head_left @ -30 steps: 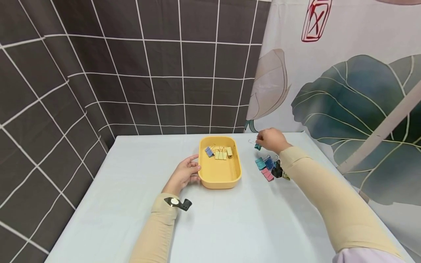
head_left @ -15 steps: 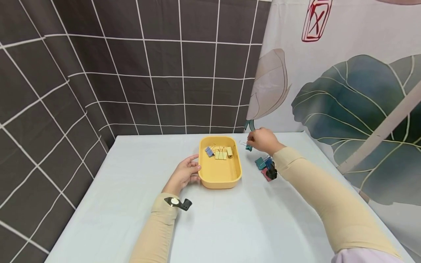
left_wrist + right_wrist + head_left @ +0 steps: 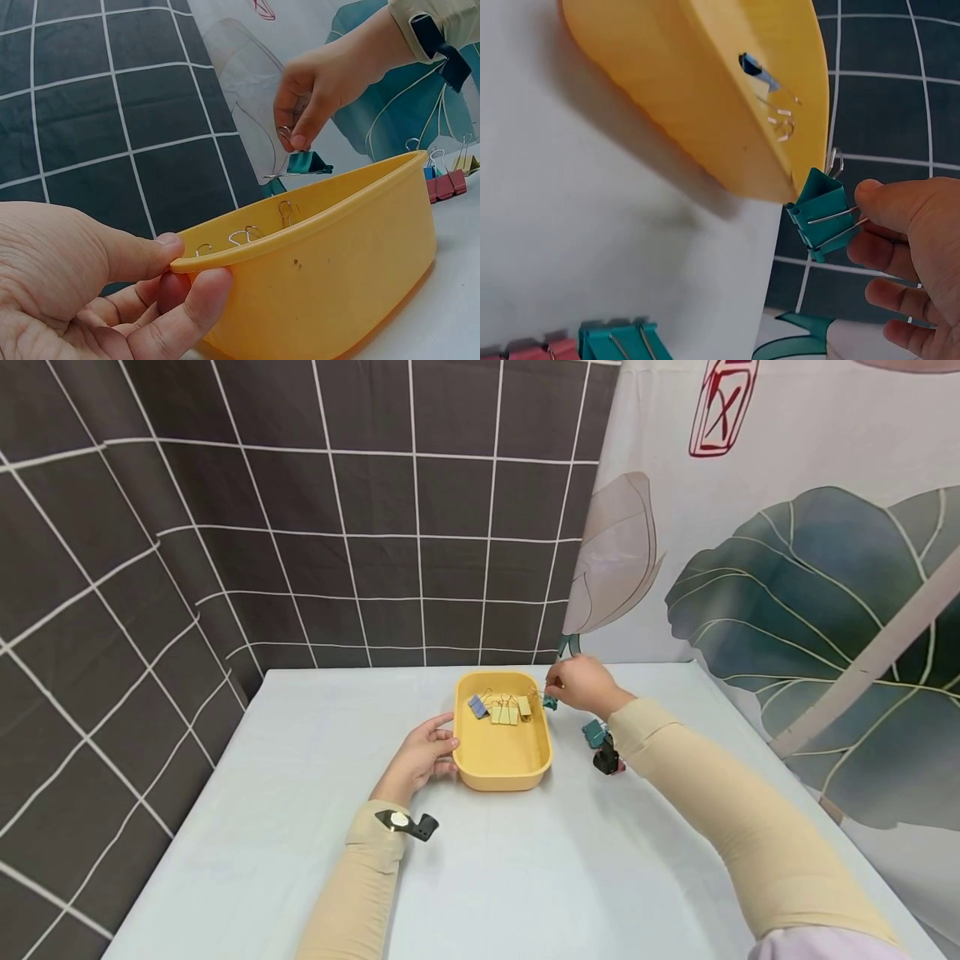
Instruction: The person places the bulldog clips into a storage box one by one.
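My left hand grips the left rim of a yellow plastic bin, thumb on top and fingers below, as the left wrist view shows. Inside the bin lie a blue binder clip and several yellow binder clips near the far end. My right hand pinches a teal binder clip by its wire handle between thumb and fingers. That clip hangs just outside the bin's right rim, at about rim height or slightly above.
On the white table, right of the bin, lies a small group of binder clips: another teal clip, pink clips, a yellow one. A black wrist strap part partly covers them. Dark grid cloth hangs behind.
My right hand has moved left with the teal clip, from above the clip group to the bin's right rim. The left hand and bin have stayed put.
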